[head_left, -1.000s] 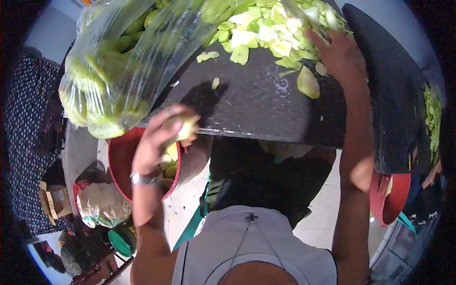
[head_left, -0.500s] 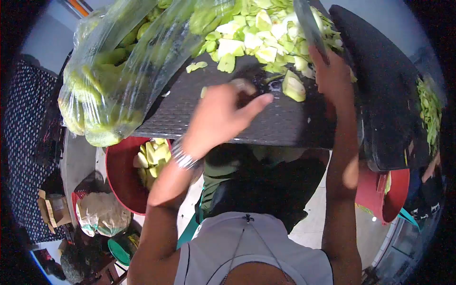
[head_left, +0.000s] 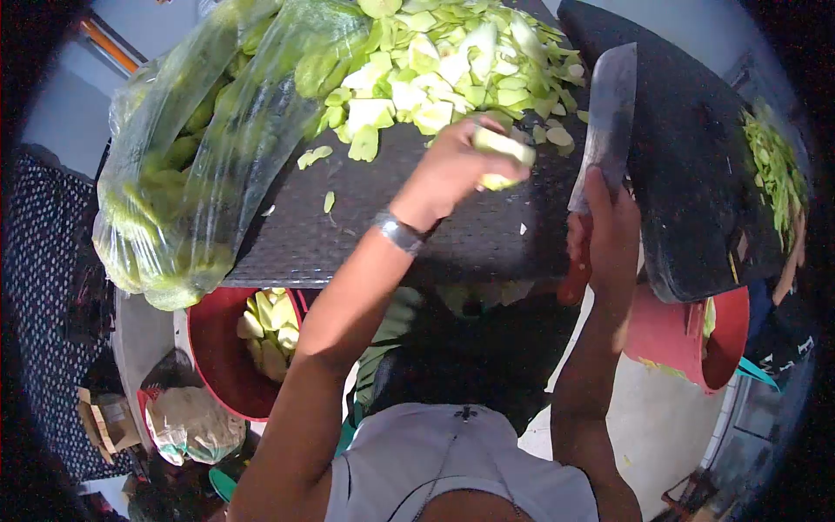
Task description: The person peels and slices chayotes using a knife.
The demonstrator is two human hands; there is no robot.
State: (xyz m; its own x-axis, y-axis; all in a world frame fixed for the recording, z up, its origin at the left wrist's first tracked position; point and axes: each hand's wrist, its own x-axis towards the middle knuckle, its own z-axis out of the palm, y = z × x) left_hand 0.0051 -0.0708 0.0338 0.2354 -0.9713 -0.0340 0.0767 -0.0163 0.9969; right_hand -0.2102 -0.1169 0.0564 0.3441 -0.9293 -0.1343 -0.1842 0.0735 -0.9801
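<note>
My left hand (head_left: 448, 170) grips a cut piece of pale green chayote (head_left: 506, 150), somewhat blurred by motion, over the dark board (head_left: 391, 239). In my right hand (head_left: 613, 226) is a broad knife (head_left: 611, 104), its reddish handle in my fist and its blade pointing away from me. The blade is apart from the chayote. Beyond my left hand lies a heap of chayote peelings and trimmings (head_left: 452, 74), with a few loose scraps nearer to me.
A clear plastic bag (head_left: 165, 209) of whole chayotes slumps over the left edge. Below it, a red bucket (head_left: 204, 348) holds cut pieces. Another red bucket (head_left: 652, 335) stands lower right. A second dark board (head_left: 687, 165) carries sliced greens (head_left: 774, 174), with part of another person's arm (head_left: 790, 274) beside it.
My left hand has moved right and away from me and taken hold of the chayote piece that lay on the board. My right hand has drawn the knife back from the heap.
</note>
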